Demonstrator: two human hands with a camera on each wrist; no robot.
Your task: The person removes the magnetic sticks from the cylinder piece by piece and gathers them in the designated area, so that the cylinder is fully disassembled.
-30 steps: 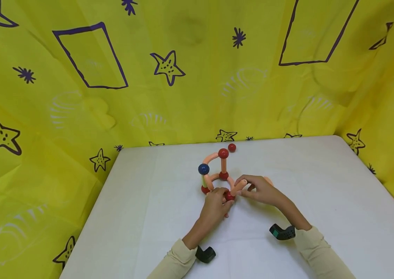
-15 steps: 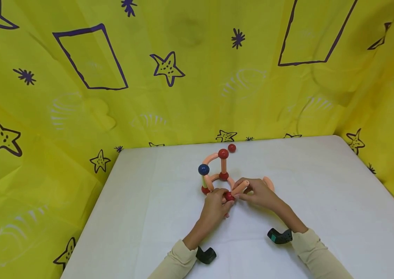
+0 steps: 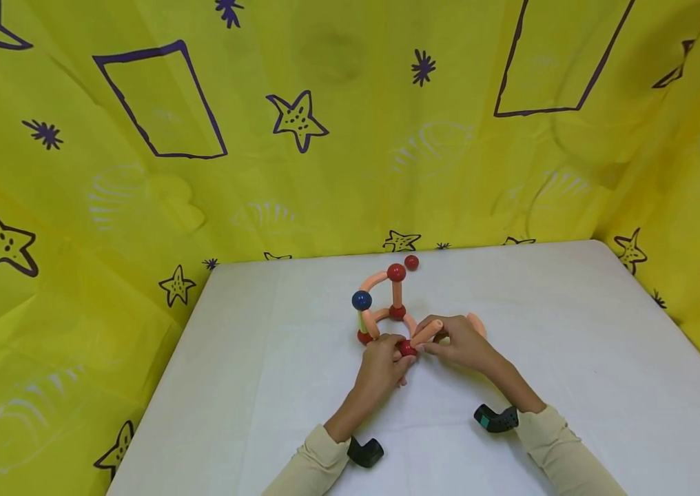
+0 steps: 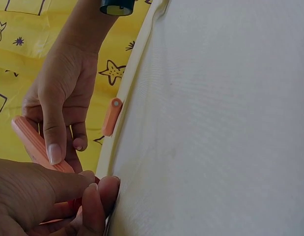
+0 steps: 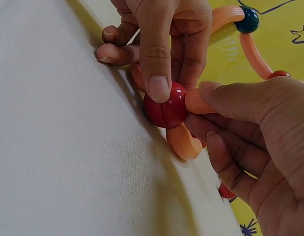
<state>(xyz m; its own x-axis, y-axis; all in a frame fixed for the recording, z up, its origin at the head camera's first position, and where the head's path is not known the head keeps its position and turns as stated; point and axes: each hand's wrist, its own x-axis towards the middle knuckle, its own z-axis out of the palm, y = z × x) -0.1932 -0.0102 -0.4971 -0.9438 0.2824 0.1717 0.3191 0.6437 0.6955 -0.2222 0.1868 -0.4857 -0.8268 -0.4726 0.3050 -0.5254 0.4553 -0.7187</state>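
Note:
A toy frame of balls and ribbed, peach-orange magnetic rods stands on the white table. My left hand (image 3: 378, 365) grips the red ball (image 5: 172, 112) at its near corner, thumb pressed on the ball in the right wrist view. From the right, my right hand (image 3: 460, 340) pinches a peach rod (image 3: 428, 332), whose lower end meets that ball and whose free end tilts up. Behind the hands, a blue ball (image 3: 362, 300) sits over a yellow-green rod (image 3: 362, 322). An upright rod (image 3: 397, 295) carries the top red ball (image 3: 396, 273). My left fingers hide part of the base.
A loose red ball (image 3: 412, 262) lies behind the frame near the far table edge. To the right, beyond my right hand, lies a loose peach rod (image 3: 477, 324). Yellow patterned cloth (image 3: 337, 193) rises behind the white table (image 3: 251, 386).
My right hand has moved slightly left and toward me, bringing the peach rod down against the red ball. The left hand and the frame stay in place.

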